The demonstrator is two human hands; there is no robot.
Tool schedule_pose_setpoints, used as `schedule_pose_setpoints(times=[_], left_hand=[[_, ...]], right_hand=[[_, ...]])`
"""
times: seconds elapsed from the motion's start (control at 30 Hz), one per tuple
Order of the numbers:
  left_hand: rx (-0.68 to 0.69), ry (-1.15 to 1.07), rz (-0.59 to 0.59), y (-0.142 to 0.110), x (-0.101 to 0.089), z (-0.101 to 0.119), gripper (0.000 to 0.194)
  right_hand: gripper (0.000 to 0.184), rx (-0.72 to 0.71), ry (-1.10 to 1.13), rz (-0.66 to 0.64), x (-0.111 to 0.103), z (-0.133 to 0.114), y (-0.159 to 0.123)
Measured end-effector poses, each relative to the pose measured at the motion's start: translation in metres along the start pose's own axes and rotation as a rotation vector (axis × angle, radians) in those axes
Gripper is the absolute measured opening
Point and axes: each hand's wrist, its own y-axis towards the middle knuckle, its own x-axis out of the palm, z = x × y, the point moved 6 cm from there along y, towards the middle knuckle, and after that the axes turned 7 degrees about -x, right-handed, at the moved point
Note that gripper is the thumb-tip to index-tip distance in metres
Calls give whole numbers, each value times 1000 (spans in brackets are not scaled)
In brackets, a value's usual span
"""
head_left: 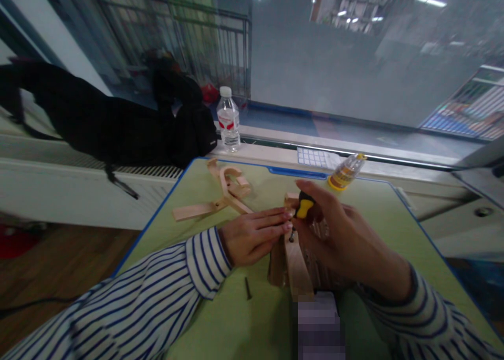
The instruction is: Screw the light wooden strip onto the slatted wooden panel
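Observation:
A wooden assembly [296,263] of light strips stands upright on the green table [370,208] in front of me. My right hand [338,234] is wrapped round a small yellow and black screwdriver [304,207], whose tip points down at a screw [291,237] in the wood. My left hand [252,236] lies beside it, fingers stretched out together with their tips against the top of the wooden piece. Both arms wear blue and white striped sleeves.
Another wooden part [220,194] with curved arms lies at the table's far left. A loose dark screw [248,288] rests near my left sleeve. A tipped yellow glue bottle [346,172], a water bottle [229,119] and a black bag [118,121] sit along the window ledge.

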Motion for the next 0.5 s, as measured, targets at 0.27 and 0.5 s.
schedule_pose_setpoints(times=[0.27,0.5], left_hand=[[-25,-12,-1,0,0,0,35],[-77,-78,-20,1,2,-2,36]], right_hand=[[59,28,55,-37,1,-2,-2],[61,60,52,-37,2,1,-3]])
